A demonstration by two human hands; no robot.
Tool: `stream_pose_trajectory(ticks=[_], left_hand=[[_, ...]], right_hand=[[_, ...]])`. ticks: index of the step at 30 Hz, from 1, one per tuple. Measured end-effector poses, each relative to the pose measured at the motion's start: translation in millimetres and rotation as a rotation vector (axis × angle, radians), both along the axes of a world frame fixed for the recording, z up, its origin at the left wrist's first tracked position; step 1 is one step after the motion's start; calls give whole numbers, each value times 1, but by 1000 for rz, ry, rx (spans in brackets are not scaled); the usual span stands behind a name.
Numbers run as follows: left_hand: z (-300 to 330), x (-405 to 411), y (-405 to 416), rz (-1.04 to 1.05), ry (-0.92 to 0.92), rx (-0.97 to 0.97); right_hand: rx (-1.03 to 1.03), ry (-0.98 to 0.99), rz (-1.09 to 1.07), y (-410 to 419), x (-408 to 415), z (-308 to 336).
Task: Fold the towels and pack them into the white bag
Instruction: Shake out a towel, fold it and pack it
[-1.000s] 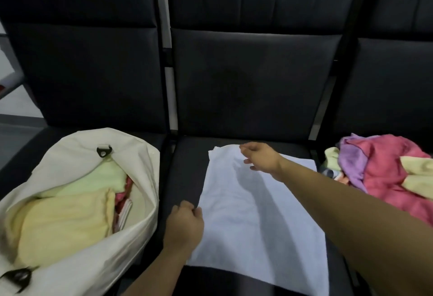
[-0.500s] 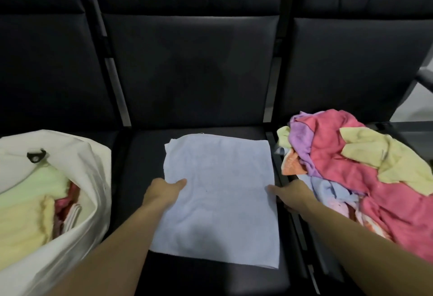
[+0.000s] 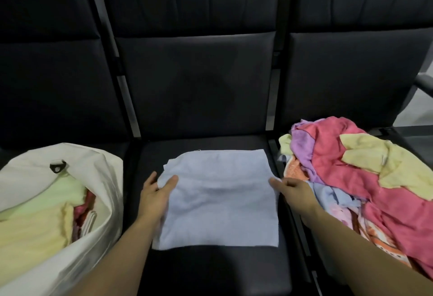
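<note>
Three black seats [image 3: 196,99] fill my view, side by side. On the left seat sits the white bag [image 3: 100,178], open, with folded yellow and green towels [image 3: 35,220] inside. On the right seat I see a loose heap of towels [image 3: 351,174], pink, yellow and purple. A pale blue towel [image 3: 218,197] lies on the middle seat. My left hand [image 3: 155,194] pinches its left edge, thumb on top; my right hand [image 3: 293,190] pinches its right edge.
</note>
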State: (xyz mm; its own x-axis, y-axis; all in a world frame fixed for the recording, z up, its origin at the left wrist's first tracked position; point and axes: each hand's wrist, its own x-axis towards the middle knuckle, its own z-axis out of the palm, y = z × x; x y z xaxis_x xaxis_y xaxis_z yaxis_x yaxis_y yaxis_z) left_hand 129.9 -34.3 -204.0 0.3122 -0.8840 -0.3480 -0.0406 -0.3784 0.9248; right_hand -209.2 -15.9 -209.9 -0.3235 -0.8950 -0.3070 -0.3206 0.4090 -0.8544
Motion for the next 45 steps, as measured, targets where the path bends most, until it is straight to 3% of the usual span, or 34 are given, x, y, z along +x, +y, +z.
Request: stream_pose_trajectory(ticks=[4, 8, 14, 17, 20, 23, 25, 27, 29, 33, 35, 38, 42, 45], left_hand=[[20, 4, -1, -8, 73, -165], [40, 4, 4, 19, -12, -246], [51, 10, 20, -95, -61, -199], [40, 12, 20, -179, -132, -111], [13, 23, 19, -235, -229, 134], [-9, 30, 17, -288, -572, 351], [-10, 23, 16, -330, -692, 279], [-8, 11, 14, -431, -634, 170], [-5, -4, 17, -615, -535, 184], [6, -33, 33, -951, -217, 556], [6, -36, 38, -1078, -259, 678], [3, -36, 35, -1059, -389, 640], [-3, -32, 25, -959, -664, 426], [-10, -34, 23, -946, -914, 303]], right_hand=[[-269, -180, -70, 2, 14, 38], [-460, -140, -101, 5, 17, 53], [-476, -118, 0, 8, 20, 50], [-371, -53, 15, 6, 25, 34], [-115, 93, 21, 5, 15, -2], [126, 361, 170, 7, 6, -25], [106, 470, 272, 6, 10, -26], [-21, 545, 387, 4, 21, -24], [-111, 603, 573, 2, 33, -24], [21, 624, 912, 7, 56, -35], [71, 664, 968, 9, 62, -35], [152, 746, 963, 10, 66, -26], [286, 900, 943, 12, 76, -9], [410, 837, 973, 15, 80, 0]])
